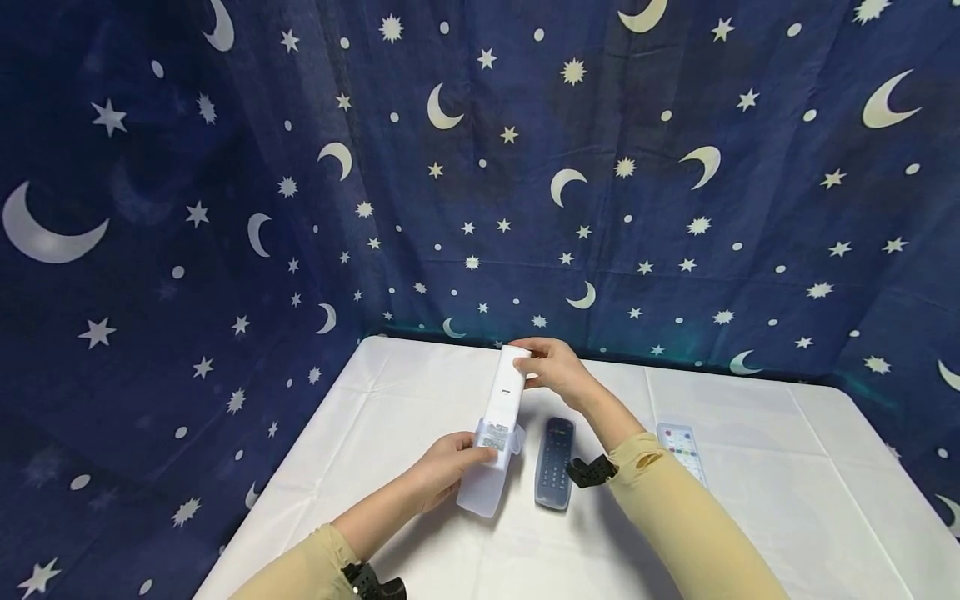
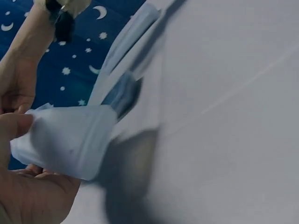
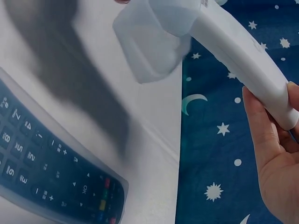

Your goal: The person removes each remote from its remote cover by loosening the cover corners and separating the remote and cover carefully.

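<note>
A white remote control (image 1: 507, 390), its back with a printed label facing up, is partly inside a translucent soft sleeve (image 1: 480, 490). My left hand (image 1: 444, 468) grips the sleeve around its lower part, thumb on top. Up at the remote's bare far end, my right hand (image 1: 553, 367) pinches it between thumb and fingers. In the right wrist view the white remote (image 3: 247, 56) slopes out of the sleeve's loose flap (image 3: 149, 46). The left wrist view shows the sleeve's closed end (image 2: 93, 140) held above the table.
A dark remote in a clear cover (image 1: 555, 463) lies on the white-clothed table (image 1: 405, 392), right of the sleeve. Farther right, a white remote with coloured buttons (image 1: 681, 450) lies partly behind the right forearm. A blue star-patterned curtain (image 1: 510, 167) stands behind the table.
</note>
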`<move>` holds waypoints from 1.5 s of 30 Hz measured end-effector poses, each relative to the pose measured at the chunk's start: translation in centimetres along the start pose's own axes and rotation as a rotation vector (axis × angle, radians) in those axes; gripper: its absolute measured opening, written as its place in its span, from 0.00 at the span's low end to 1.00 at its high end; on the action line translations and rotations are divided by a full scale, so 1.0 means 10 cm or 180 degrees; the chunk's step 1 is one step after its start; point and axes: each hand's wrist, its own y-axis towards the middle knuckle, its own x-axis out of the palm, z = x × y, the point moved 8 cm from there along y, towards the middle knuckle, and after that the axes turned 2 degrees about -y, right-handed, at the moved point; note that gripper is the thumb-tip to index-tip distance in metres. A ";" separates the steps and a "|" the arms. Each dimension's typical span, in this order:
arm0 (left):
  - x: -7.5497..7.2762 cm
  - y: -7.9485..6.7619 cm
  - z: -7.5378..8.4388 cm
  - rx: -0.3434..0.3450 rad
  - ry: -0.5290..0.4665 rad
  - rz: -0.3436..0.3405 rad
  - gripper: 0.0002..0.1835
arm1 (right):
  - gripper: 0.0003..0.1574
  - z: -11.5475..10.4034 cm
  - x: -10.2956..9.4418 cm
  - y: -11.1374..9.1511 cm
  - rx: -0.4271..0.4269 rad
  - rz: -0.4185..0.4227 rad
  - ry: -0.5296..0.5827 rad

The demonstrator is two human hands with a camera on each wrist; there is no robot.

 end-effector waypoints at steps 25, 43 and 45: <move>0.10 0.08 0.01 0.0071 -0.0275 -0.0112 0.33 | 0.25 0.07 0.18 -0.04 0.0057 -0.0045 -0.0134; 0.07 0.04 -0.03 0.0150 -0.0486 -0.0312 0.32 | 0.24 0.06 0.23 -0.06 0.0009 -0.0121 -0.0183; 0.07 0.03 -0.04 0.0143 -0.0485 -0.0300 0.33 | 0.24 0.05 0.22 -0.06 -0.0001 -0.0117 -0.0196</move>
